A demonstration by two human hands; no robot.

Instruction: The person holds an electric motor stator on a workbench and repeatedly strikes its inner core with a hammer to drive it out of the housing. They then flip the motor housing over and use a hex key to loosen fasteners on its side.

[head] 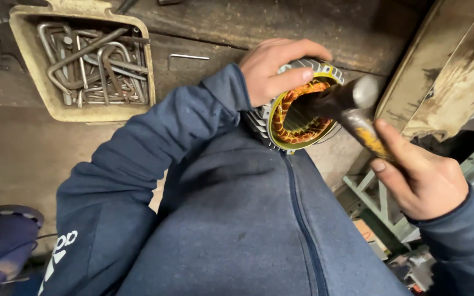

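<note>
My left hand [274, 68] grips the rim of a round finned motor stator [303, 118] with copper windings inside, held against my chest. My right hand [421, 178] is closed around the worn handle of a hammer [352, 104], whose steel head hovers right at the stator's open mouth, blurred by motion. Both arms wear dark blue sleeves.
A beige plastic tray [34, 66] holding several hex keys sits on the wooden bench at the upper left. One loose hex key [187, 57] lies beside it. Worn wooden boards [456, 66] lean at the right, with a green metal frame [382, 205] below.
</note>
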